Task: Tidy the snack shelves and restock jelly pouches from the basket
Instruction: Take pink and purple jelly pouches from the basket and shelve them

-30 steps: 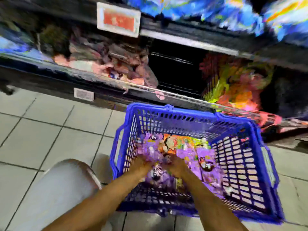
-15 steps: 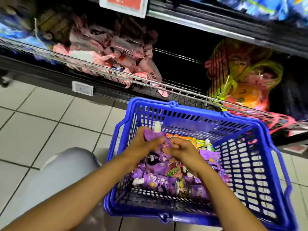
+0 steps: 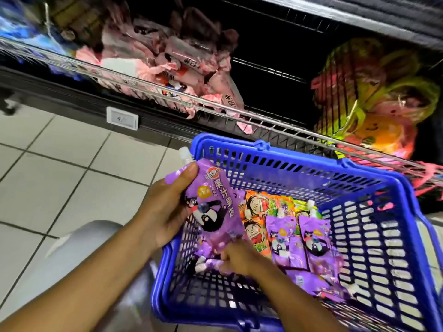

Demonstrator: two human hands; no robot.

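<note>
A blue plastic basket [image 3: 299, 164] stands on the floor in front of the low shelf. Inside lie several purple jelly pouches [image 3: 314, 243] and orange and green ones [image 3: 257, 212]. My left hand [image 3: 165, 209] grips an upright purple pouch with a white cap [image 3: 215, 207] over the basket's left wall. My right hand [image 3: 237, 257] is down inside the basket, its fingers closed on another purple pouch [image 3: 208, 263] that lies there.
The wire-fronted bottom shelf [image 3: 215, 106] holds pink packets [image 3: 182, 68] at the left, a dark gap in the middle and yellow-orange net bags [image 3: 374, 111] at the right. A price tag [image 3: 122, 118] sits on the shelf base. My knee [image 3: 79, 250] is at the lower left on tiled floor.
My left hand has lifted the purple pouch up and to the left, over the basket's rim. My right hand has let go of it and dropped back among the pouches.
</note>
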